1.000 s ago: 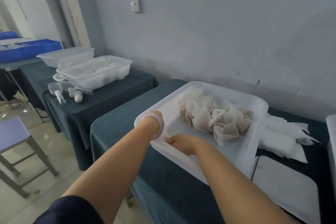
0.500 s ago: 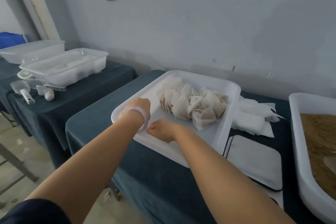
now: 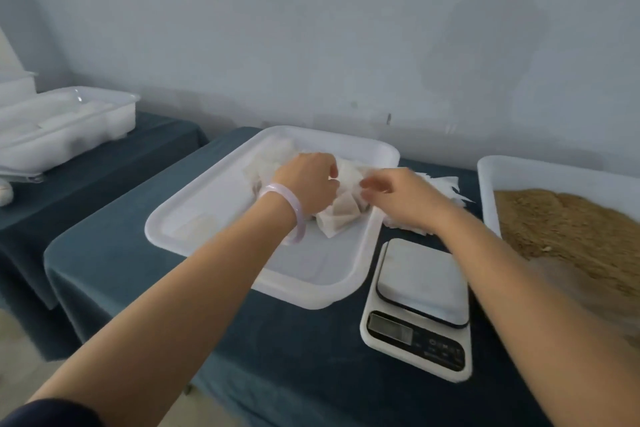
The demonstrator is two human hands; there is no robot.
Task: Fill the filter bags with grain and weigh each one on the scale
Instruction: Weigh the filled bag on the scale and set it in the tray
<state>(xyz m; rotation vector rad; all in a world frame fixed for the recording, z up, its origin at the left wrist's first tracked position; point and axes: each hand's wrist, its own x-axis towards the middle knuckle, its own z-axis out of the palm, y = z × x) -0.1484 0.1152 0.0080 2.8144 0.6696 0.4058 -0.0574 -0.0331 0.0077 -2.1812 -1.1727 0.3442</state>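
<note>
A heap of white filter bags (image 3: pixel 341 218) filled with grain lies in the far half of a white tray (image 3: pixel 207 204) on the dark-clothed table. My left hand (image 3: pixel 308 184), a pale bangle on its wrist, lies on top of the heap with its fingers curled into the bags. My right hand (image 3: pixel 391 198) reaches in over the tray's right rim and pinches the edge of a bag between thumb and fingers. A white digital scale (image 3: pixel 422 281) stands to the right of the tray with a bare platform. Brown grain (image 3: pixel 571 222) fills a white bin (image 3: pixel 491 170) at the far right.
Flat empty filter bags (image 3: pixel 443 184) lie behind my right hand, between tray and bin. On a second, lower table to the left stands a clear plastic bin (image 3: pixel 69 128). A grey wall runs close behind the tables.
Both hands have left the tray's near edge and moved up into the heap of bags. The view has swung right, bringing the scale and the grain bin into sight.
</note>
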